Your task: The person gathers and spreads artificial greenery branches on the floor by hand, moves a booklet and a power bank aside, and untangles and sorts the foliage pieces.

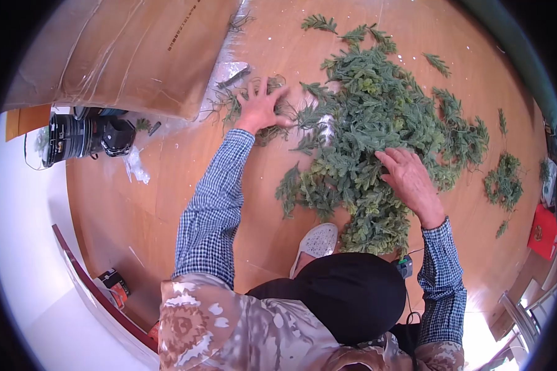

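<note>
A large heap of green artificial fir sprigs (pixel 377 130) lies on the wooden floor ahead of me. My left hand (pixel 263 108) is spread, palm down, over a small tangle of thin stems (pixel 272 133) to the left of the heap. At the heap's right side, my right hand (pixel 408 179) rests on or just above the sprigs, its fingers bent and partly hidden; whether it pinches a sprig is too small to tell.
A big cardboard sheet or box (pixel 130 55) is at the upper left, with black equipment (pixel 74 137) below it. A smaller green bundle (pixel 504 181) and a red item (pixel 543 231) lie right. My shoe (pixel 319 240) stands beside the heap.
</note>
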`<state>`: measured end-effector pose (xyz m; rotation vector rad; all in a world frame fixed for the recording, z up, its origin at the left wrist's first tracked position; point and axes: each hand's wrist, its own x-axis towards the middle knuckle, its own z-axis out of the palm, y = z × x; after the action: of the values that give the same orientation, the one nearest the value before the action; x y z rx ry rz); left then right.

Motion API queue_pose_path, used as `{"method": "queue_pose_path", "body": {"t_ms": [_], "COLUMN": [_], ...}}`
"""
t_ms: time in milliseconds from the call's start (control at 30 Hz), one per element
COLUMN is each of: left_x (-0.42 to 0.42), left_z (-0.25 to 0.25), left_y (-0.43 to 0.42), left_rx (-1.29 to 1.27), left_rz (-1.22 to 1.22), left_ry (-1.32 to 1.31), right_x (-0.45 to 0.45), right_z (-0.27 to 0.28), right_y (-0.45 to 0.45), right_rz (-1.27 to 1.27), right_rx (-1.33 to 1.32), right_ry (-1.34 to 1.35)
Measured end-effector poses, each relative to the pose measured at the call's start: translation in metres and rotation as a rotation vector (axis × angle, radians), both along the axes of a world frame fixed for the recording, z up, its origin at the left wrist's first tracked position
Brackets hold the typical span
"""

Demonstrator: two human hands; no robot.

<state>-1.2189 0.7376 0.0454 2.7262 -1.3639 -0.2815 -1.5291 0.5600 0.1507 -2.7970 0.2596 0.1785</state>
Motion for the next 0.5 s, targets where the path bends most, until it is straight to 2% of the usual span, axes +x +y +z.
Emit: {"method": "queue_pose_path", "body": {"t_ms": [67,200,233,333,367,467,500], "left_x": [0.005,0.037,0.032,0.044,0.04,0.041,0.036], "left_z": [-0.014,-0.06,-0.048,-0.033,-0.014,0.01,0.015], "left_y": [0.006,0.026,0.03,0.043,0.048,0.06,0.06], "left_rx": [0.176,-0.141,-0.277,-0.516,-0.535,-0.537,-0.395], "left_rz": [-0.058,-0.047,-0.059,0.04,0.119,0.048,-0.001], "left_ry": [0.136,0.276,0.159,0.235,0.24,0.365,0.453], "right_x": [-0.004,-0.008,-0.009,-0.012,-0.015,-0.024,-0.024], "right_z": [0.0,0.002,0.005,0.012,0.013,0.008,0.007], "right_y": [0.004,0.003,0.001,-0.004,-0.005,-0.009,-0.009], "right_rz": [-0.004,0.003,-0.009,-0.036,-0.042,-0.06,-0.063], "right_rx": [-0.017,0.003,0.0,-0.023,-0.043,-0.064,-0.067], "right_ry": [0.001,0.0,0.007,0.003,-0.014,-0.045,-0.048]}}
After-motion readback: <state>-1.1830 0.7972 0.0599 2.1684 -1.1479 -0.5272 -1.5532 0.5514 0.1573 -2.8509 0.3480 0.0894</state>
